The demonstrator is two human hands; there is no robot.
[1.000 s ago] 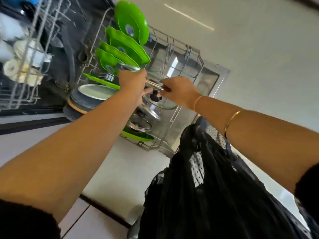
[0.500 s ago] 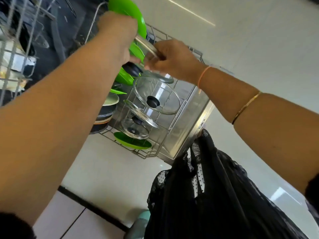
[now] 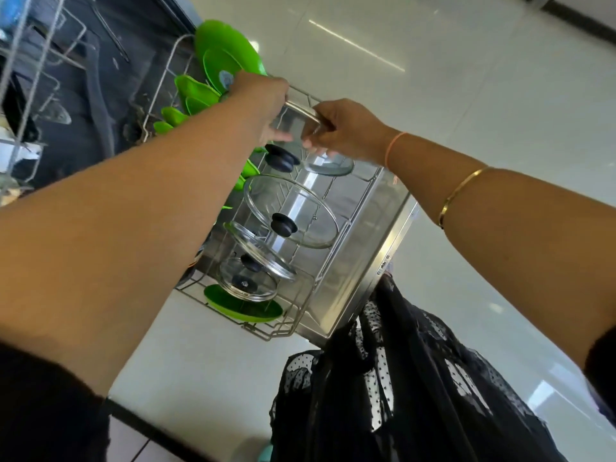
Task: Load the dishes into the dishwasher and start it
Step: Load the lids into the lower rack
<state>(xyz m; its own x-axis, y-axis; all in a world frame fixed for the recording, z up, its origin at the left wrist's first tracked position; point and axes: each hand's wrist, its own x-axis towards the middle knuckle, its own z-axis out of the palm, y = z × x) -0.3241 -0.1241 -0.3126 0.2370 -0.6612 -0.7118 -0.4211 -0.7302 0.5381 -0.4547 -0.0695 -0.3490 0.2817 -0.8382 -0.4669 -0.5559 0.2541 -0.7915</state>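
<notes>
- Right now both hands are holding one glass lid (image 3: 328, 161) over the bottom rack (image 3: 266, 330) of the dishwasher.
- The left hand (image 3: 263, 101) is gripping the lid's shiny rim on one side, with its fingers curling around it.
- The right hand (image 3: 346, 131) is gripping the rim on the other side, and its fingers are curling too.
- The lid's black knob (image 3: 281, 159) is sticking out just under the left hand.
- Three more lids (image 3: 300, 208) are leaning in the rack below the held one, going from big to small.
- Green plates (image 3: 230, 58) are standing in a row at the far end of the rack, behind the left hand.
- One more green plate (image 3: 243, 308) is sitting at the near end, right by the smallest lid.
- The rack is sitting over the open shiny door (image 3: 360, 261).
- Black dotted cloth (image 3: 416, 395) is hanging near the door's edge.
</notes>
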